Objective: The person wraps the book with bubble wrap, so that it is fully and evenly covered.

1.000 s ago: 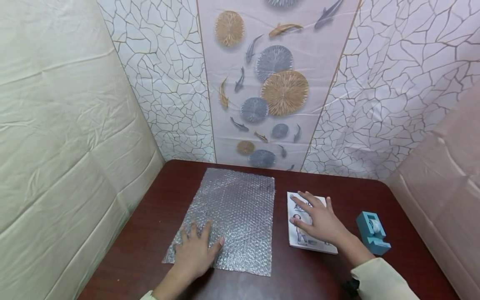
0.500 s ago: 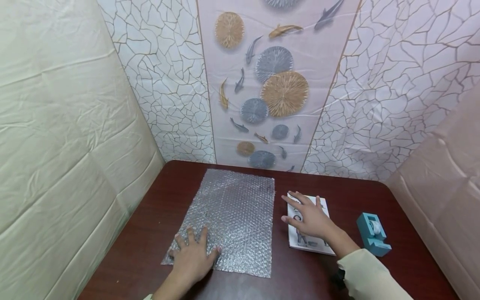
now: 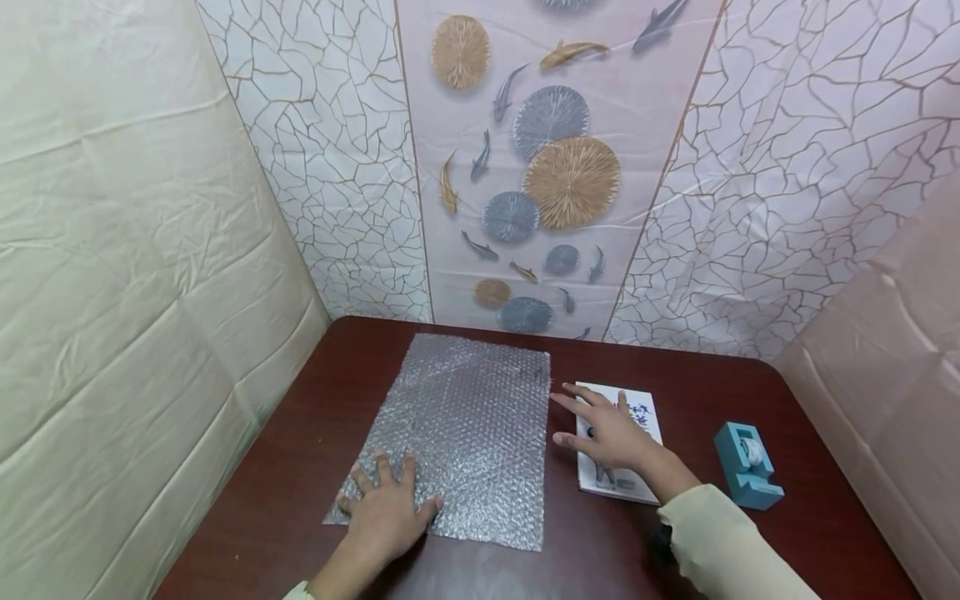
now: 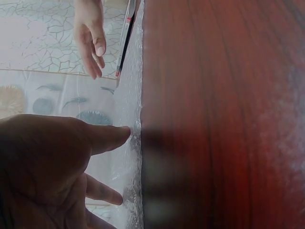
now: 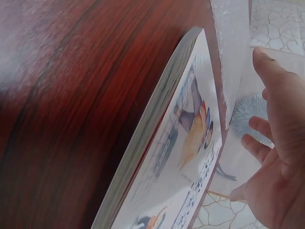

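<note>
Head view: a bubble wrap sheet (image 3: 480, 433) lies flat on the table (image 3: 300, 433), a book (image 3: 618, 485) just beside its right edge, with a strip of bare wood between them. A blue tape dispenser (image 3: 759, 493) stands farther right, apart from the book.

State of hands: the left hand (image 3: 386, 512) has its fingers spread, fingertips resting on the sheet's near left corner; nothing is pinched. The right hand (image 3: 617, 433) is spread above the book; the right wrist view shows a gap between palm and cover, so nothing is held.

Handling, sheet (judged): very light, limp but springy, apt to skid on the polished wood or curl once a corner lifts. Bubbles would likely burst under a hard squeeze. Best hold: both near corners, or the long right edge, by a light thumb-and-finger pinch.

Handling, book (judged): the heaviest flat item here, fairly stiff as a block, its cover probably smooth and a little slippery. Page edges show on the side facing the right wrist camera; lifting by the cover alone risks fanning the pages. Best hold: across the width, thumb on one long side, fingers on the other. Which side is the spine cannot be told.
</note>
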Available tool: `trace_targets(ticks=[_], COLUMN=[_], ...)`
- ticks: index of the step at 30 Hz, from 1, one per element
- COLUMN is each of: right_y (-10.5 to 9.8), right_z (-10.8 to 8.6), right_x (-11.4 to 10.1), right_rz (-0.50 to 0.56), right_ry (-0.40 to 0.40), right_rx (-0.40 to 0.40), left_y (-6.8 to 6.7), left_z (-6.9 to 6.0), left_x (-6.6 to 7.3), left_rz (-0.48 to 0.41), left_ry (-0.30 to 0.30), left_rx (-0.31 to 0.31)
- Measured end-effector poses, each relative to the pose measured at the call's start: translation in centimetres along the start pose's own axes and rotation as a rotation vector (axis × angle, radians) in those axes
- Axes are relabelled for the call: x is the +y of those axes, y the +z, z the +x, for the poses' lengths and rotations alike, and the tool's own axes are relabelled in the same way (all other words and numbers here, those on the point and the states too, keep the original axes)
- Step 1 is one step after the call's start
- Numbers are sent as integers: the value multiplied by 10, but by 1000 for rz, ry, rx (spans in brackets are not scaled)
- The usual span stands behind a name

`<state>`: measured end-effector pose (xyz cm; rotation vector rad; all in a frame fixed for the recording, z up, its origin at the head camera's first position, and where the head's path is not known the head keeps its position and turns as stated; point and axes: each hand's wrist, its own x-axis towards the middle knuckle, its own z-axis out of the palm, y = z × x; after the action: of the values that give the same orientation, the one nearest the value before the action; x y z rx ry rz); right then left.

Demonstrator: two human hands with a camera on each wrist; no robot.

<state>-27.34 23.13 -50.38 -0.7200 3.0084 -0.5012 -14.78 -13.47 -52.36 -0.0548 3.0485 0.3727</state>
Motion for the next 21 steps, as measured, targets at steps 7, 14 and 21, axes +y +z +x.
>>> trace_targets(ticks=[7,14,21], right_y=[13,24,29], right_z=[13,23,30], right_x=[-3,0,0], right_rz=[10,19,-8], right_ry=[-10,-26,-41], right_rx=[-17,-50,-55], left_y=[-2,-1,0], left_z=[-1,-1,0], left_x=[0,0,0], left_rz=[-4,3,17], left_ry=[-1,8,6], left_rx=[-11,-4,-9])
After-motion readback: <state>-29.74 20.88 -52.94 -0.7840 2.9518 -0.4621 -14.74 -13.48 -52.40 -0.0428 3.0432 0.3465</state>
